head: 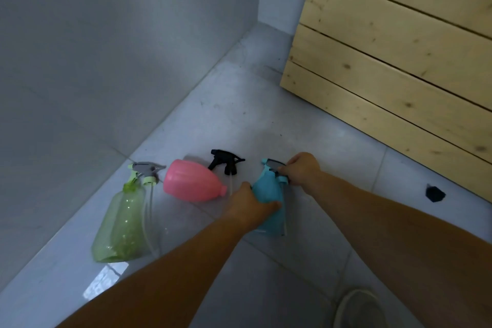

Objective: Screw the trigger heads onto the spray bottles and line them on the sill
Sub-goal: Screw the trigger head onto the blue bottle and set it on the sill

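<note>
Blue bottle [267, 198]: lower centre of frame, left hand [249, 206] gripping its body.
Right hand [303, 169]: clenched on the blue trigger head [273, 165].
Pink bottle [190, 182]: lying headless on the floor [226, 114], black trigger head [225, 161] just beyond.
Green bottle [122, 224]: lower left, its head [145, 172] loose beside the neck.

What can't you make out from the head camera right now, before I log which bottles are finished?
- Blue bottle neck: the right hand covers the trigger head's collar, so thread seating is hidden.
- Blue bottle body: partly behind the left hand.
- Green bottle: whether its trigger head is screwed on is too small and blurred.
- Sill: not identifiable in view.
</note>
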